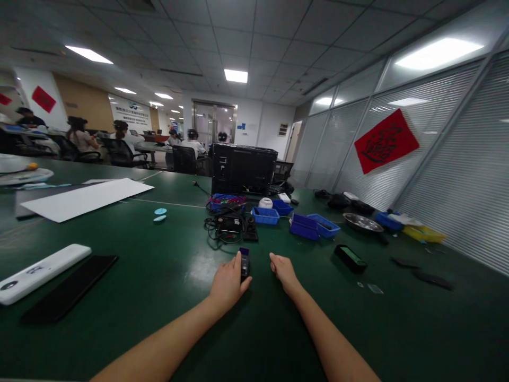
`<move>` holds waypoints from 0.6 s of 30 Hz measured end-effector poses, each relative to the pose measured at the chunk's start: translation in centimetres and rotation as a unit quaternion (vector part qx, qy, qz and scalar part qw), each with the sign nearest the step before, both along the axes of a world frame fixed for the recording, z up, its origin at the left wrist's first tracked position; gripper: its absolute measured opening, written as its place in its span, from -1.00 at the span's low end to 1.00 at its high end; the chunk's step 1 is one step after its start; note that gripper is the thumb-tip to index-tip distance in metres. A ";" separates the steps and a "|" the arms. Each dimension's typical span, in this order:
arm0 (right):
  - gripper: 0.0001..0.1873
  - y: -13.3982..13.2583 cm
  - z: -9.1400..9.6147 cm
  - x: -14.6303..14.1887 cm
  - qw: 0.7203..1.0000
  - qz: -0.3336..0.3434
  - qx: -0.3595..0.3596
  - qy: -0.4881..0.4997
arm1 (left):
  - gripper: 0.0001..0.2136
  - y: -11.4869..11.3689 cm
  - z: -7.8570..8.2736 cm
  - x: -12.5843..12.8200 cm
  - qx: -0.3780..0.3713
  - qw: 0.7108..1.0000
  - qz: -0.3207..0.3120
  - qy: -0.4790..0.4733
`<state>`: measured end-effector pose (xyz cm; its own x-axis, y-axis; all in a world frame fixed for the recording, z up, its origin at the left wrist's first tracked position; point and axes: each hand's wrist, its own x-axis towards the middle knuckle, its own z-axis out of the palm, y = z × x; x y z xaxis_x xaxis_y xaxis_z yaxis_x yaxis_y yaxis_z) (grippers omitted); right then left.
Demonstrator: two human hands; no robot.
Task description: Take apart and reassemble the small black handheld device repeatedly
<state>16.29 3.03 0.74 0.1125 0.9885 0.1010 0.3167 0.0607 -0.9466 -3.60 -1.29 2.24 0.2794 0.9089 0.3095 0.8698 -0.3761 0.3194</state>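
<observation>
On the green table, a small dark device point(245, 261) with a bluish top end stands in front of me, its kind too small to tell. My left hand point(228, 278) is closed round its left side, the thumb at its near end. To the right, a short gap away, my right hand point(283, 269) hovers or rests with its fingers curled together. Whatever those fingers pinch, if anything, is hidden. Beyond both hands lies a black electronic unit point(228, 224) with cables, and a small black stand point(250, 229) is beside it.
Blue bins point(265, 215) and a black monitor point(243, 170) stand farther back. At right are a black box with a green face point(350, 258), a metal plate point(362, 223) and a yellow tray point(424, 233). A white long device point(43, 273) and black strip point(69, 289) lie left.
</observation>
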 end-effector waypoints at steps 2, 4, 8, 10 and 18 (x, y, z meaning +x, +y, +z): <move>-0.51 0.0 0.1 -0.1 1.000 -0.005 0.007 -0.015 | -0.32 0.0 -0.1 1.1 -0.007 1.000 -0.004 -0.018; -0.52 0.0 0.2 -0.2 0.999 -0.011 0.021 -0.039 | -0.26 0.1 -0.3 1.9 -0.009 0.999 0.002 -0.039; -0.57 0.0 0.3 -0.3 0.993 -0.018 0.069 -0.092 | -0.21 0.6 -0.9 2.8 -0.030 0.996 0.023 -0.079; -0.61 0.0 0.3 -0.4 0.991 -0.021 0.073 -0.112 | -0.25 0.9 -1.0 2.8 -0.046 0.993 0.022 -0.105; -0.55 -1.2 1.3 -1.7 0.979 0.010 0.048 -0.198 | -0.57 1.1 -0.9 2.1 -0.070 0.985 -0.083 -0.135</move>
<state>14.56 1.80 2.06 0.0273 0.9740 0.2251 0.6553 0.1526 -0.7398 -1.46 -0.16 1.35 0.3522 0.8965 0.2688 0.6757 -0.4423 0.5897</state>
